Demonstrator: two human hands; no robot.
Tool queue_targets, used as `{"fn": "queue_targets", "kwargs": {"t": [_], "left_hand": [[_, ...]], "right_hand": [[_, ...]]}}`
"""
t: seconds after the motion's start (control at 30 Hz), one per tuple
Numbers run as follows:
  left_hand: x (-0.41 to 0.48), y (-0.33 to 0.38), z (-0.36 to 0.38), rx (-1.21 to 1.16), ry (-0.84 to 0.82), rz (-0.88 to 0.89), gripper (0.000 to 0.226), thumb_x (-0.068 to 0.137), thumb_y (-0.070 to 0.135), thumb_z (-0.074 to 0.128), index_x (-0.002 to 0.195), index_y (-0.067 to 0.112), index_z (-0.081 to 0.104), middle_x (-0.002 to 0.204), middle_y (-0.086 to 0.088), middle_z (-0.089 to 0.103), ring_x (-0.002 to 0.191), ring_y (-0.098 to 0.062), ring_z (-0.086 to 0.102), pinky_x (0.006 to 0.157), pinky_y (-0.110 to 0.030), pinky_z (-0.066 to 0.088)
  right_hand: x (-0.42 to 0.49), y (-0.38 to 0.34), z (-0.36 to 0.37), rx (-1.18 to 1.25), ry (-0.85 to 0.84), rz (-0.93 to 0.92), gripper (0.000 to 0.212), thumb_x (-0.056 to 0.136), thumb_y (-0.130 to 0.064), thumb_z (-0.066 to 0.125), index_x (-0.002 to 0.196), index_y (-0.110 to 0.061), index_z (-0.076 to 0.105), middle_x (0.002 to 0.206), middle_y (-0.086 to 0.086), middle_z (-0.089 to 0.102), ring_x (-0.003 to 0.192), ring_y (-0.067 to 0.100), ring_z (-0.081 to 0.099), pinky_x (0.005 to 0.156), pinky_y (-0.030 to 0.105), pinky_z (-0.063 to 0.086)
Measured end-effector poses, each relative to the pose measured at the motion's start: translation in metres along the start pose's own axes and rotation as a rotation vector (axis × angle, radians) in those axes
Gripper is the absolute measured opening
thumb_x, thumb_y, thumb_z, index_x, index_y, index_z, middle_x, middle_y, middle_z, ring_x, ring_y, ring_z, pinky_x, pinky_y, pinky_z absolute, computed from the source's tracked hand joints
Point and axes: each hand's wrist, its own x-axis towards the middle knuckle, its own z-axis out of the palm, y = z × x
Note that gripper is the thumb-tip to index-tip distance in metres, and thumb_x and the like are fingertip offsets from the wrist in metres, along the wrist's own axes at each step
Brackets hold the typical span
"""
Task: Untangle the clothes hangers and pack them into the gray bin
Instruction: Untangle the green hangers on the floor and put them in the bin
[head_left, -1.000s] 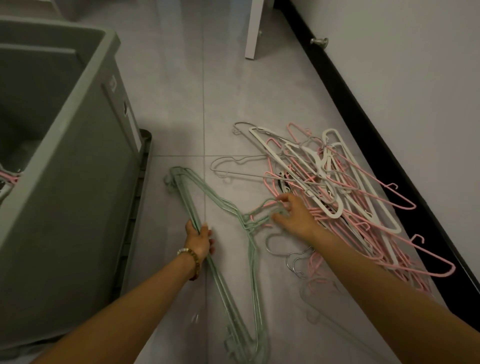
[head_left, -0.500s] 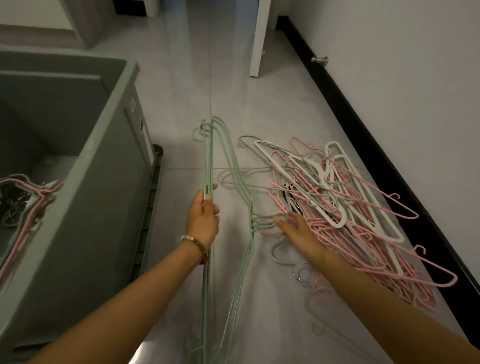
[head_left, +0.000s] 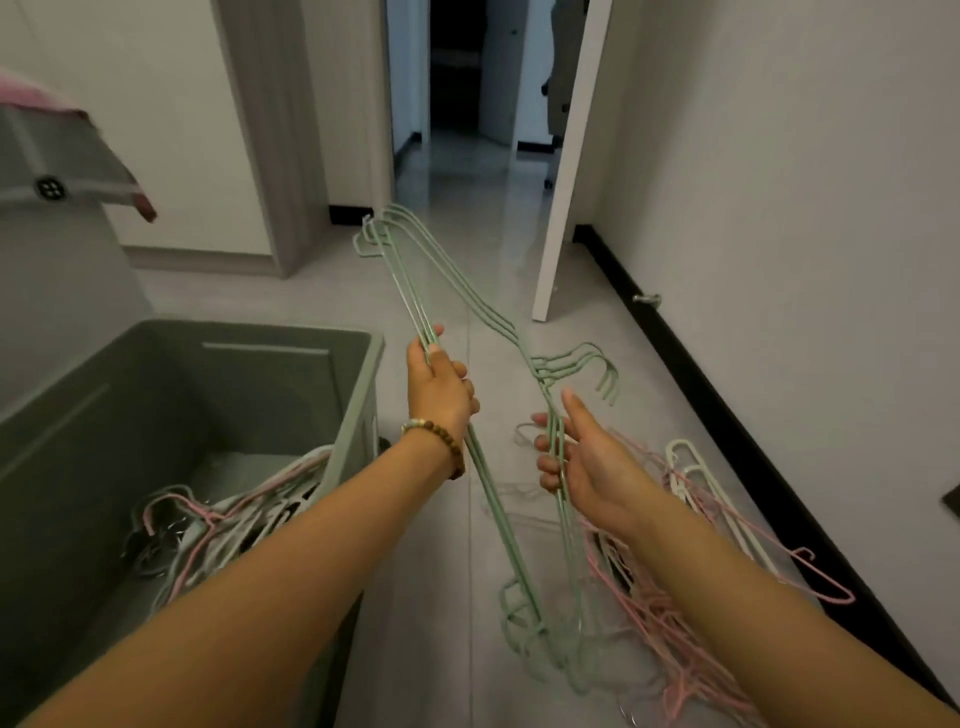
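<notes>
A bunch of pale green hangers (head_left: 457, 280) is lifted off the floor, hooks pointing right. My left hand (head_left: 439, 387) is closed around their straight bottom bars. My right hand (head_left: 582, 457) grips their sloping shoulder wires just below the hooks, fingers curled around them. The gray bin (head_left: 358, 415) stands at the left with pink and white hangers (head_left: 223, 519) lying inside. A tangled heap of pink and white hangers (head_left: 691, 545) lies on the floor to the right, partly hidden behind my right arm.
A white wall with black skirting (head_left: 727, 410) runs along the right. A white door (head_left: 566, 171) stands ajar ahead, opening onto a dark hallway. A grey shelf edge with a pink cloth (head_left: 57, 130) juts out at upper left. Grey tile floor (head_left: 447, 597) lies between bin and heap.
Both hands have raised the green hangers from the floor to chest height. My right hand left the pile and took hold of the green bunch. The view tilted up toward the doorway.
</notes>
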Motion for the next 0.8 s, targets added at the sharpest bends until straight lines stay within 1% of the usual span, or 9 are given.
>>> {"fn": "queue_targets", "kwargs": {"t": [0.1, 0.17, 0.23, 0.33, 0.4, 0.5, 0.6, 0.7, 0.8], "left_hand": [[0.001, 0.04, -0.014, -0.031, -0.058, -0.127, 0.018, 0.101, 0.016, 0.026, 0.116, 0.017, 0.037, 0.075, -0.004, 0.045, 0.054, -0.014, 0.047, 0.048, -0.024, 0.046], [0.01, 0.067, -0.033, 0.158, 0.0, -0.134, 0.038, 0.097, 0.017, 0.041, 0.133, 0.011, 0.029, 0.12, -0.012, 0.048, 0.098, -0.027, 0.057, 0.083, -0.04, 0.052], [0.017, 0.098, -0.059, 0.472, 0.172, 0.081, 0.073, 0.089, 0.028, 0.057, 0.146, 0.011, 0.013, 0.15, -0.013, 0.019, 0.135, -0.032, 0.031, 0.113, -0.045, 0.029], [0.023, 0.142, -0.091, 1.06, 0.127, 0.693, 0.083, 0.085, 0.047, 0.056, 0.149, 0.019, 0.01, 0.156, -0.008, 0.011, 0.144, -0.026, 0.01, 0.119, -0.044, 0.009], [0.029, 0.161, -0.107, 1.44, -0.187, 0.753, 0.073, 0.086, 0.055, 0.048, 0.147, 0.023, 0.023, 0.154, -0.004, 0.025, 0.142, -0.024, 0.02, 0.118, -0.041, 0.014], [0.032, 0.172, -0.134, 1.526, -0.529, 0.376, 0.051, 0.084, 0.054, 0.052, 0.121, 0.02, 0.053, 0.113, -0.002, 0.061, 0.104, -0.022, 0.057, 0.088, -0.03, 0.046], [0.034, 0.166, -0.17, 1.464, -0.571, 0.277, 0.039, 0.085, 0.05, 0.055, 0.086, 0.012, 0.064, 0.062, 0.002, 0.051, 0.055, -0.013, 0.048, 0.055, -0.019, 0.041], [0.037, 0.16, -0.208, 1.198, -0.522, 0.117, 0.032, 0.089, 0.045, 0.051, 0.071, 0.022, 0.064, 0.055, 0.002, 0.04, 0.047, -0.011, 0.036, 0.048, -0.021, 0.034], [0.041, 0.161, -0.237, 0.888, -0.409, -0.032, 0.033, 0.094, 0.037, 0.046, 0.068, 0.02, 0.055, 0.053, 0.004, 0.035, 0.042, -0.008, 0.03, 0.042, -0.018, 0.026]], "right_hand": [[-0.004, -0.039, 0.039, -0.302, 0.122, -0.132, 0.043, 0.095, -0.053, 0.036, 0.089, -0.014, 0.053, 0.055, -0.002, 0.033, 0.041, 0.009, 0.023, 0.035, 0.019, 0.018], [-0.004, -0.059, 0.055, -0.455, 0.138, -0.272, 0.043, 0.097, -0.048, 0.035, 0.078, -0.013, 0.052, 0.053, -0.001, 0.034, 0.042, 0.011, 0.024, 0.038, 0.02, 0.019], [-0.005, -0.075, 0.069, -0.613, 0.114, -0.41, 0.045, 0.096, -0.048, 0.037, 0.069, -0.014, 0.049, 0.051, 0.001, 0.036, 0.041, 0.011, 0.027, 0.04, 0.022, 0.022], [-0.006, -0.094, 0.096, -0.792, -0.016, -0.43, 0.046, 0.094, -0.052, 0.04, 0.068, -0.015, 0.051, 0.049, 0.0, 0.035, 0.04, 0.011, 0.027, 0.037, 0.02, 0.021], [-0.007, -0.101, 0.115, -0.887, -0.159, -0.355, 0.046, 0.093, -0.054, 0.04, 0.072, -0.015, 0.054, 0.049, -0.001, 0.034, 0.041, 0.012, 0.025, 0.038, 0.019, 0.019], [-0.008, -0.104, 0.145, -1.045, -0.398, -0.25, 0.047, 0.092, -0.057, 0.042, 0.08, -0.016, 0.062, 0.048, -0.006, 0.035, 0.041, 0.009, 0.025, 0.038, 0.019, 0.021], [-0.008, -0.09, 0.175, -1.165, -0.57, -0.188, 0.045, 0.091, -0.056, 0.045, 0.084, -0.018, 0.067, 0.051, -0.006, 0.035, 0.041, 0.008, 0.026, 0.038, 0.019, 0.023], [-0.006, -0.073, 0.209, -1.276, -0.483, -0.38, 0.044, 0.09, -0.053, 0.048, 0.09, -0.014, 0.068, 0.06, 0.0, 0.054, 0.048, 0.011, 0.042, 0.046, 0.021, 0.035], [0.007, -0.064, 0.232, -1.43, -0.187, -0.79, 0.042, 0.088, -0.049, 0.055, 0.116, -0.019, 0.059, 0.115, 0.004, 0.062, 0.102, 0.018, 0.056, 0.088, 0.032, 0.045]]}}
